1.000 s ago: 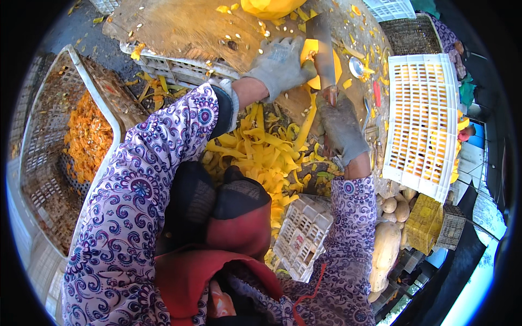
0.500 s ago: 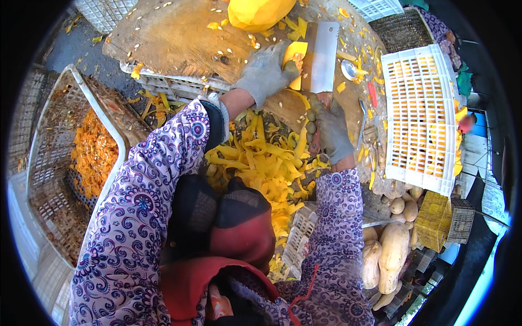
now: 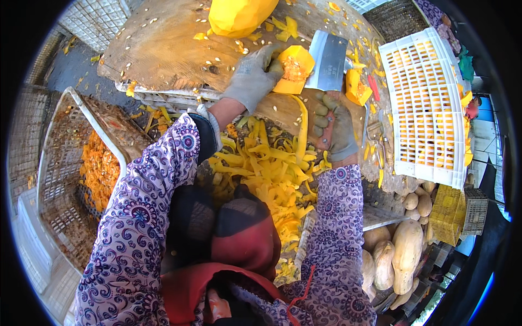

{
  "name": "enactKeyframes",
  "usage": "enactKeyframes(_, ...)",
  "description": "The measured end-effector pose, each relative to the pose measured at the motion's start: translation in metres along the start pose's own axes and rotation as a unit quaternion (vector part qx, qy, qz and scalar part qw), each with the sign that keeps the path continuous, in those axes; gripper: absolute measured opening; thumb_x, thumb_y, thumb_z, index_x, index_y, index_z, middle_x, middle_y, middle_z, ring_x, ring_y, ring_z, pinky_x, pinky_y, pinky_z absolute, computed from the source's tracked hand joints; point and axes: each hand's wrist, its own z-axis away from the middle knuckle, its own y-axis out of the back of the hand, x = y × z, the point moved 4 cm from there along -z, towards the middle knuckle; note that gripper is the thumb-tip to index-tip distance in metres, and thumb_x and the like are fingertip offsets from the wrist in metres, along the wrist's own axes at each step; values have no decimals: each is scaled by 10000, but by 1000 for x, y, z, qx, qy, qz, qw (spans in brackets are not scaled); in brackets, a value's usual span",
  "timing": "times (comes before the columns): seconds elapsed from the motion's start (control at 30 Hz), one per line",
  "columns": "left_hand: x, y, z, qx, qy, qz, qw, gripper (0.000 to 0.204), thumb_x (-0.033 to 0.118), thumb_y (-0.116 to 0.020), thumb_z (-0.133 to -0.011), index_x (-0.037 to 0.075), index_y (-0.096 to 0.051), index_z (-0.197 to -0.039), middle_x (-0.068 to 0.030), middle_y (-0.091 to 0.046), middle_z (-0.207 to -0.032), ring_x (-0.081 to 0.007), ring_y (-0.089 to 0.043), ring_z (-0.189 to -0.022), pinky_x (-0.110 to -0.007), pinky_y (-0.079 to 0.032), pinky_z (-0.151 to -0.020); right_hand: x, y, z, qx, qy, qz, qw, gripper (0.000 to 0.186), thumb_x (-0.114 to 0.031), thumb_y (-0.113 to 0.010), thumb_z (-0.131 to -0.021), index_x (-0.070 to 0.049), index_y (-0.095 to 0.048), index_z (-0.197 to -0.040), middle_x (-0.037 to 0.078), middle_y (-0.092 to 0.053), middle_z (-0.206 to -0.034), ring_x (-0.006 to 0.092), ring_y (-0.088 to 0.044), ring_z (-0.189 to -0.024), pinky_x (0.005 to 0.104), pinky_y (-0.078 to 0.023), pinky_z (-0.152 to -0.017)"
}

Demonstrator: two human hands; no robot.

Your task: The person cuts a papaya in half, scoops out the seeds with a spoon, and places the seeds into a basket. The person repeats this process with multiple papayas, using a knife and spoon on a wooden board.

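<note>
In a grey glove, my left hand (image 3: 253, 79) grips a yellow pumpkin piece (image 3: 291, 81) on the wooden board, thumb and fingers at its left edge. The piece's stringy orange inner side faces up. My right hand (image 3: 340, 127), also gloved, is wrapped round the reddish handle of a cleaver (image 3: 328, 60). Its broad blade lies just right of the held piece, tilted with its flat face showing. Beyond the blade, on the right, rests another cut pumpkin chunk (image 3: 356, 89). A large peeled pumpkin (image 3: 239, 16) sits at the board's far side.
Scattered seeds and scraps dot the wooden board (image 3: 157, 49). Yellow peel strips (image 3: 261, 163) are heaped below it, before my knees. On the left stands a crate (image 3: 81, 98) holding orange pulp (image 3: 100, 171). A white crate (image 3: 424, 108) of pumpkin pieces and whole pumpkins (image 3: 405, 255) are on the right.
The cleaver blade has tilted over, and a separate pumpkin chunk now lies to its right. My left hand's piece has turned its pulpy side up. The view has shifted slightly.
</note>
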Motion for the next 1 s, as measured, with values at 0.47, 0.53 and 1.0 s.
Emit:
enactKeyframes(0.47,3,3,1,20,-22,-89,996,358,189,-533,-874,118,-516,-1224,-183,-586,-1114,-311,-572,-1027,-355,-446,-876,-100,59,44,326,216,575,719,272,-271,-533,-860,-55,-526,-1025,159,-627,-823,299,-623,-688,402,-498,-619)
enactKeyframes(0.53,3,3,0,21,-31,-88,995,354,198,-525,-882,107,-515,-1223,-187,-579,-1130,-316,-568,-1037,-355,-442,-882,-112,73,50,367,207,675,606,331,-313,-513,-857,-64,-526,-1075,191,-627,-925,352,-609,-833,432,-473,-733)
enactKeyframes(1.0,4,3,0,7,-36,-112,993,384,262,-520,-898,80,-507,-1236,-174,-588,-1127,-275,-557,-1050,-343,-429,-893,-117,154,19,374,4,796,475,396,-381,-509,-836,-132,-519,-1144,166,-609,-1114,349,-585,-1031,434,-437,-880)
